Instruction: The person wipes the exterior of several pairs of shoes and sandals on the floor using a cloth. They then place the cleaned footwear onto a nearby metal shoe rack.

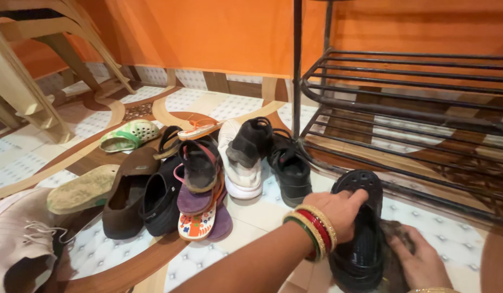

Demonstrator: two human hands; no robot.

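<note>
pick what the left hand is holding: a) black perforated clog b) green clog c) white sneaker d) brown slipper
a: the left hand grips a black clog with holes in its toe, while the right hand presses a dark cloth against it.

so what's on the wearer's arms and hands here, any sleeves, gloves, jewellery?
No gloves, and no sleeves in view: both forearms are bare as far as the frame shows. The left hand has a stack of bangles at the wrist: green, gold and red bands. The right hand shows a thin gold bangle at the frame's bottom edge. No rings can be made out.
</note>
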